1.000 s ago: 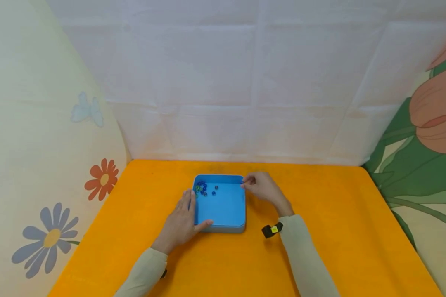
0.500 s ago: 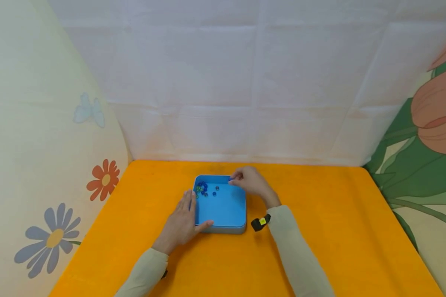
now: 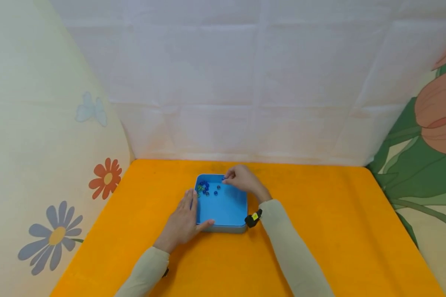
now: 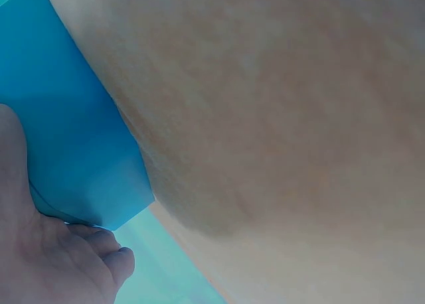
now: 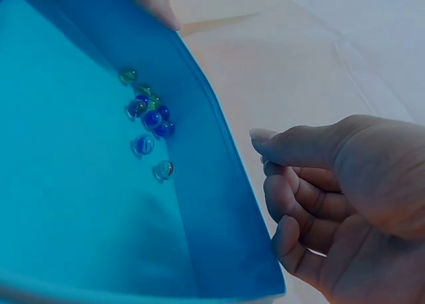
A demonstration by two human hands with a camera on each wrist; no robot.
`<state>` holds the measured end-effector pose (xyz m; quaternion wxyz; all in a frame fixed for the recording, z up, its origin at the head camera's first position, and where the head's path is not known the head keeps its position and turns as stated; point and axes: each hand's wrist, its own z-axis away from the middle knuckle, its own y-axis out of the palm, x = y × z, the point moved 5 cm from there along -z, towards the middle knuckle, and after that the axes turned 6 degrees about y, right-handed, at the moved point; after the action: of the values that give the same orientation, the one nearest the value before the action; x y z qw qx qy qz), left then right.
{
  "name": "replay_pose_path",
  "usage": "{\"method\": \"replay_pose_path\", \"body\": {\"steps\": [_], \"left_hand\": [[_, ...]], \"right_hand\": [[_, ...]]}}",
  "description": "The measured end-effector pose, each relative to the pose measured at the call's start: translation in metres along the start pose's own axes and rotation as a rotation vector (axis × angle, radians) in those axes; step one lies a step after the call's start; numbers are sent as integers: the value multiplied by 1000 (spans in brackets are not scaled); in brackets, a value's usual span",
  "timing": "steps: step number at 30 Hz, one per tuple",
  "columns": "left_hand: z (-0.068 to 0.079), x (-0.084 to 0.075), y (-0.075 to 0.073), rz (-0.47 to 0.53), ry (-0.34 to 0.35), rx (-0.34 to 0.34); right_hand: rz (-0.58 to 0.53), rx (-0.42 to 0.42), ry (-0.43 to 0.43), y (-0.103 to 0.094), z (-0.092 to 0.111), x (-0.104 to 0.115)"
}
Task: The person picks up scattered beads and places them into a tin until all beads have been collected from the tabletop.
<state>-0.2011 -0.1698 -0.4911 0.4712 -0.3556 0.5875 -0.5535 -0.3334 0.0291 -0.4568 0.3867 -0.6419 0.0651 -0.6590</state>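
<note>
A square blue box (image 3: 224, 212) sits on the table with its top uncovered. My left hand (image 3: 181, 222) rests against its near left corner, fingers laid straight along the left wall and thumb stretched over the front rim. Over the far wall, my right hand (image 3: 243, 180) pinches a small blue marble (image 3: 224, 178) between thumb and fingertips; in the right wrist view the fingers mostly hide it. Several glass marbles, blue and green (image 5: 153, 118), cluster in the box's far left corner. Two others, one a clear marble with coloured swirls (image 5: 163, 170), lie a little apart from them.
An orange cloth (image 3: 319, 231) covers the table. Behind it hangs a creased white sheet (image 3: 252, 82). Flower-printed cloths flank it, with a red flower (image 3: 107, 178) on the left and green leaves (image 3: 423, 177) on the right.
My right hand has moved left from the box's far right corner along the far wall, carrying the blue marble. The left hand keeps its place at the box.
</note>
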Motion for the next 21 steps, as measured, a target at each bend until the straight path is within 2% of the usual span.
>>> {"method": "replay_pose_path", "body": {"steps": [21], "left_hand": [[0,1,1,-16,5,-10]], "right_hand": [[100,7,-39,25,-24,22]]}}
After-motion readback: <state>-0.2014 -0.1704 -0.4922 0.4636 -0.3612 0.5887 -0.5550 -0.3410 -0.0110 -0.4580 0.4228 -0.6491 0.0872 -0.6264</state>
